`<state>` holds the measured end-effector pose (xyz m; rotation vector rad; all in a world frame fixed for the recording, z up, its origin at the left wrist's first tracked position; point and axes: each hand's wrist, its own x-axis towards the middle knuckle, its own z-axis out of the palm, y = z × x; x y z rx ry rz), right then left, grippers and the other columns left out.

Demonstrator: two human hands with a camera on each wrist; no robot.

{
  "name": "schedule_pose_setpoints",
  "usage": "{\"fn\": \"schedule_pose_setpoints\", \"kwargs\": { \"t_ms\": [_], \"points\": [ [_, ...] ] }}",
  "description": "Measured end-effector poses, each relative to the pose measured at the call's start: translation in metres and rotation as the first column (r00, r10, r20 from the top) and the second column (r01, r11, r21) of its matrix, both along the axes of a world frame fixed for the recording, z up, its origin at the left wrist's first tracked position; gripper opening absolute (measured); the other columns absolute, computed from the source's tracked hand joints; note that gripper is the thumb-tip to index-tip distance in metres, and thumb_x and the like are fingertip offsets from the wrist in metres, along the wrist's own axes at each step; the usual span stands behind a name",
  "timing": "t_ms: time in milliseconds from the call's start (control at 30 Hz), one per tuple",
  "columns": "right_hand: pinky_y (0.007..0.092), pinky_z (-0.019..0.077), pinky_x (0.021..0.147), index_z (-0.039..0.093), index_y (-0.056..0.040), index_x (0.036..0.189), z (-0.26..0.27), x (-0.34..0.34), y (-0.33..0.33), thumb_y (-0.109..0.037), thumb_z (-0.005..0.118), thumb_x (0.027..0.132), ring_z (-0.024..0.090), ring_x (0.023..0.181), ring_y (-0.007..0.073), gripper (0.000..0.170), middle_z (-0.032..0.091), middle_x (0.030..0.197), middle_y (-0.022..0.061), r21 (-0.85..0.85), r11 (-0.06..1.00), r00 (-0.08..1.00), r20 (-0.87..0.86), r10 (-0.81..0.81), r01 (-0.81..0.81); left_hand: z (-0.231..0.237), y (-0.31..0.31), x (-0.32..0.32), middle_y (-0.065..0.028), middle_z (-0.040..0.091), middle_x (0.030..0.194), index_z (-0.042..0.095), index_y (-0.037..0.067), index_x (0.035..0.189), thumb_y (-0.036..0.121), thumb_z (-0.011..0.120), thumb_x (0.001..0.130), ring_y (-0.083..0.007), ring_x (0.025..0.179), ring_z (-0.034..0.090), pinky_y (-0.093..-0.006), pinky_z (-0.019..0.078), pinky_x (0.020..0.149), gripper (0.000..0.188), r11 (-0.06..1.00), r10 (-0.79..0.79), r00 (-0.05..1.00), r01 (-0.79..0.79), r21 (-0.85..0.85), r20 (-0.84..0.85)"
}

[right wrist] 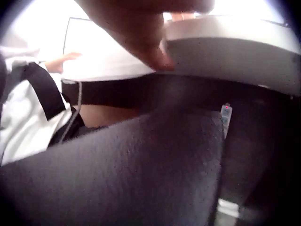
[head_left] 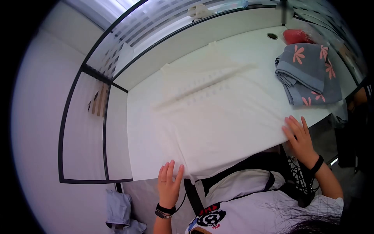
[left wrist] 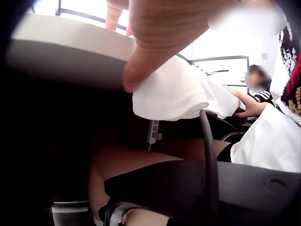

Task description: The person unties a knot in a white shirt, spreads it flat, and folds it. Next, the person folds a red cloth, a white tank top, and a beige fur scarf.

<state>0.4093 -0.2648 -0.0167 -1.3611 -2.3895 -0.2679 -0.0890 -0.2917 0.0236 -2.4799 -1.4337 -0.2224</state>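
Left hand (head_left: pixel 170 185) and right hand (head_left: pixel 300 143), grips wide at white bench (head_left: pixel 141 144) front edge, likely spread thin off-white fabric (head_left: pixel 230 121); smoothing next.

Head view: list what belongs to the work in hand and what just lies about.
Apparently in use:
thin off-white cloth, spread out
flat white desk beneath
left hand and right hand, at the cloth's near side

Apparently just lying about:
folded grey fabric with pink flowers
rounded red bundle
grey bag, below desk level

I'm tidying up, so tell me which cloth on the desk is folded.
The grey cloth with pink flowers; the white cloth lies spread out instead.
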Motion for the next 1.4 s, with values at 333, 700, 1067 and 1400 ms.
{"fn": "schedule_pose_setpoints", "kwargs": {
  "t_ms": [333, 700, 1067, 1400],
  "points": [
    [0.0613, 0.0235, 0.120, 0.052, -0.0081, 0.141, 0.009, 0.012, 0.004, 0.001, 0.072, 0.069, 0.045, 0.141, 0.0318, 0.075, 0.048, 0.150, 0.0144, -0.027, 0.983, 0.983, -0.016, -0.181, 0.180, -0.021, 0.025, -0.012, -0.0212, 0.047, 0.146, 0.052, 0.006, 0.140, -0.002, 0.071, 0.078, -0.0405, 0.130, 0.049, -0.0524, 0.0435, 0.107, 0.065, 0.989, 0.064, 0.992, -0.077, 0.125, 0.108],
    [0.0563, 0.0294, 0.119, 0.069, -0.0197, 0.120, 0.023, -0.008, -0.004, -0.001, 0.064, 0.086, 0.056, 0.133, 0.0213, 0.039, 0.063, 0.138, 0.0004, 0.022, 0.993, 0.992, 0.048, 0.119, -0.120, 0.005, -0.008, 0.002, -0.0110, 0.066, 0.128, 0.073, 0.010, 0.110, -0.004, 0.066, 0.074, -0.0309, 0.121, 0.061, -0.0474, 0.0479, 0.102, 0.039, 0.979, -0.126, 0.957, 0.162, -0.122, 0.259],
    [0.0527, 0.0411, 0.112, 0.076, -0.0098, 0.091, 0.070, -0.025, -0.011, -0.011, 0.078, 0.081, 0.074, 0.099, 0.0242, 0.010, 0.077, 0.093, 0.0036, -0.287, 0.931, 0.603, -0.792, -0.097, -0.227, 0.019, -0.051, -0.030, -0.0136, 0.071, 0.103, 0.068, 0.005, 0.092, -0.007, 0.073, 0.077, -0.0286, 0.104, 0.067, -0.0433, 0.0511, 0.096, 0.020, 0.927, 0.329, 0.295, 0.080, -0.366, 0.897],
    [0.0362, 0.0551, 0.081, 0.074, -0.0077, 0.082, 0.145, 0.003, -0.012, -0.014, 0.081, 0.078, 0.076, 0.078, 0.0220, 0.010, 0.077, 0.079, 0.0061, -0.119, 0.956, 0.586, -0.808, 0.064, -0.268, 0.074, -0.066, -0.050, -0.0088, 0.066, 0.079, 0.065, 0.002, 0.084, 0.012, 0.076, 0.086, -0.0242, 0.081, 0.063, -0.0402, 0.0501, 0.084, 0.014, 0.991, 0.132, 0.393, -0.051, -0.122, 0.910]
  ]
}}
